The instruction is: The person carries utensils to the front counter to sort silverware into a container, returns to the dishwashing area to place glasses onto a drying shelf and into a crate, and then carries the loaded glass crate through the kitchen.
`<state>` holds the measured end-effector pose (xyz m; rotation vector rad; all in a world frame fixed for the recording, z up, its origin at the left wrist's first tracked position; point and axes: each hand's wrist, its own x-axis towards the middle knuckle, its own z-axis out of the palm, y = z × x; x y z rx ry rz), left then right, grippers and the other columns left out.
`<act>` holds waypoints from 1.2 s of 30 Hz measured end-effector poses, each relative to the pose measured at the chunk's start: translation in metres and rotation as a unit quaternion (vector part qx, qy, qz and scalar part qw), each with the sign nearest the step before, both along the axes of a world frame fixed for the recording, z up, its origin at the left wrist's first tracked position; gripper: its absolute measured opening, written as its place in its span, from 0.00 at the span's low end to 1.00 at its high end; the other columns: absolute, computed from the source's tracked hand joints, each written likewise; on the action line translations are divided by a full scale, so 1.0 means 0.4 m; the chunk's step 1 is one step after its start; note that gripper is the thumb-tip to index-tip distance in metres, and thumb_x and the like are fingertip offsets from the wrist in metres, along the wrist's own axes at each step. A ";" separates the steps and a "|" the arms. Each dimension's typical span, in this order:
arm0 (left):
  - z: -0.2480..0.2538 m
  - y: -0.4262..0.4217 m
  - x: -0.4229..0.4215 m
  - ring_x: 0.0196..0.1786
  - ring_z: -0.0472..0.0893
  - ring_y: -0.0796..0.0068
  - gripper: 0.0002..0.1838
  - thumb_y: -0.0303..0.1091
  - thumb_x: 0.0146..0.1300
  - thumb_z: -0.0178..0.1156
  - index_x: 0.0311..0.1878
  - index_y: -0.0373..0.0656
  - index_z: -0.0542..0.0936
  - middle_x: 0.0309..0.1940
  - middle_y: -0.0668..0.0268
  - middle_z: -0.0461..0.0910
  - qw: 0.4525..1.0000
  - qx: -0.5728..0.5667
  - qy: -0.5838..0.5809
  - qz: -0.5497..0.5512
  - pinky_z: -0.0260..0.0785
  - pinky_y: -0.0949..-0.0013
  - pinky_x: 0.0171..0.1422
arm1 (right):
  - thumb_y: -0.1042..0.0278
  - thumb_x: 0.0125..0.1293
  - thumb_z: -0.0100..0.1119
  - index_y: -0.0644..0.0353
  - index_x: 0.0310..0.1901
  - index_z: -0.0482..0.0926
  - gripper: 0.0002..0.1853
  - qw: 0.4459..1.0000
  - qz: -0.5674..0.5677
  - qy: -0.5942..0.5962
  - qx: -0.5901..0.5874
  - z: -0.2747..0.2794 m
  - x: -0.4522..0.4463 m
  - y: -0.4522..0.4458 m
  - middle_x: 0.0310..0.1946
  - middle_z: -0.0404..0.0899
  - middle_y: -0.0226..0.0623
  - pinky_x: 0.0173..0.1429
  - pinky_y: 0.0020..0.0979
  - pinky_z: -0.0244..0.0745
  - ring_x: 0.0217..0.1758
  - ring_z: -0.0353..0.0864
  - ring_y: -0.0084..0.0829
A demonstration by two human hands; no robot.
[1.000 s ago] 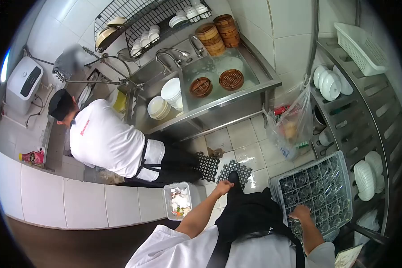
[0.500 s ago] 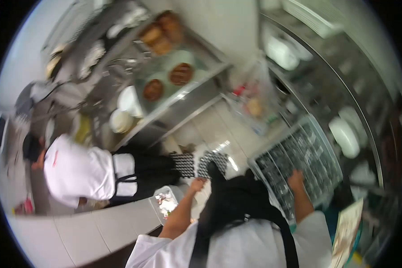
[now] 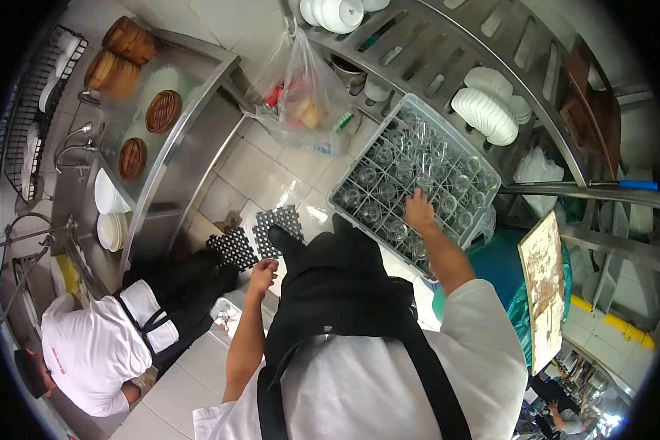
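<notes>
A divided plastic glass rack (image 3: 342, 192) full of clear drinking glasses stands ahead of me on the right. My right hand (image 3: 419, 211) reaches over it, its fingers closed at one drinking glass (image 3: 424, 180) near the middle. The fingertips partly cover where they meet that glass. To the left of my black apron (image 3: 337, 293), my left hand (image 3: 263, 278) hangs with its fingers curled in, and nothing shows in it.
On the left, a co-worker (image 3: 99, 348) bends beside the steel sink counter (image 3: 191, 128), which bears round woven baskets (image 3: 163, 111) and white plates. A clear bag (image 3: 308, 106) hangs ahead. Slotted shelves hold white bowls (image 3: 485, 110). A worn board (image 3: 543, 293) stands right. Black mats (image 3: 232, 249) lie underfoot.
My view has swung, so the rack and sink now sit further left in it. My right hand has moved from the rack's near part to a glass near its middle. My left hand stays low.
</notes>
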<state>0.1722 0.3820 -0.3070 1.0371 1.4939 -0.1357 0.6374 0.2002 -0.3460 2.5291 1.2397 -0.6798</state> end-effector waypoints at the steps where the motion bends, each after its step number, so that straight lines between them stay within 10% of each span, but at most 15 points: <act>1: 0.001 0.000 -0.005 0.31 0.75 0.81 0.13 0.40 0.62 0.58 0.46 0.46 0.80 0.33 0.73 0.78 1.000 -0.001 -0.001 0.003 0.67 0.74 0.31 | 0.67 0.53 0.69 0.63 0.53 0.75 0.25 1.000 -0.001 0.007 -0.007 0.035 0.001 0.007 0.59 0.63 0.49 0.56 0.47 0.79 0.62 0.70 0.54; 6: -0.004 -0.006 -0.031 0.30 0.75 0.81 0.10 0.37 0.63 0.56 0.45 0.47 0.81 0.33 0.73 0.79 1.000 0.010 0.007 0.020 0.66 0.76 0.29 | 0.55 0.42 0.76 0.67 0.51 0.77 0.35 0.994 -0.088 0.059 -0.016 0.176 0.063 0.042 0.52 0.75 0.54 0.57 0.48 0.76 0.55 0.77 0.52; 9: -0.027 -0.026 -0.037 0.30 0.76 0.81 0.11 0.38 0.63 0.56 0.45 0.46 0.81 0.33 0.72 0.79 0.999 0.005 0.021 0.028 0.67 0.75 0.29 | 0.65 0.46 0.74 0.66 0.53 0.76 0.30 0.951 -0.174 0.249 0.059 0.347 0.130 0.067 0.48 0.77 0.48 0.53 0.41 0.78 0.53 0.78 0.43; 12: -0.023 -0.036 -0.026 0.31 0.76 0.81 0.12 0.38 0.64 0.54 0.46 0.47 0.80 0.34 0.73 0.79 1.000 -0.005 0.022 0.008 0.68 0.73 0.32 | 0.76 0.51 0.70 0.60 0.59 0.73 0.30 0.728 -0.301 0.504 0.354 0.336 0.149 0.028 0.46 0.77 0.37 0.54 0.30 0.75 0.48 0.79 0.35; 15: -0.022 -0.031 -0.009 0.31 0.75 0.81 0.11 0.36 0.65 0.53 0.46 0.47 0.80 0.34 0.73 0.78 1.000 -0.002 0.020 0.002 0.68 0.73 0.34 | 0.84 0.50 0.67 0.58 0.61 0.70 0.34 0.630 -0.299 0.563 0.443 0.345 0.110 0.055 0.52 0.72 0.35 0.53 0.31 0.75 0.53 0.76 0.28; 21: -0.016 -0.014 -0.010 0.32 0.76 0.80 0.13 0.42 0.63 0.59 0.46 0.45 0.81 0.33 0.72 0.79 1.000 0.022 0.008 0.016 0.67 0.74 0.31 | 0.67 0.44 0.78 0.62 0.59 0.66 0.40 0.857 -0.220 0.265 0.384 0.095 0.021 0.147 0.50 0.73 0.39 0.56 0.37 0.73 0.52 0.75 0.36; 36: 0.001 -0.044 -0.088 0.31 0.77 0.79 0.13 0.38 0.63 0.56 0.46 0.45 0.82 0.33 0.72 0.80 0.998 0.019 0.035 0.049 0.69 0.70 0.32 | 0.65 0.49 0.72 0.60 0.60 0.67 0.36 0.882 -0.333 -0.057 0.328 0.110 -0.121 0.186 0.56 0.70 0.46 0.62 0.48 0.66 0.60 0.70 0.47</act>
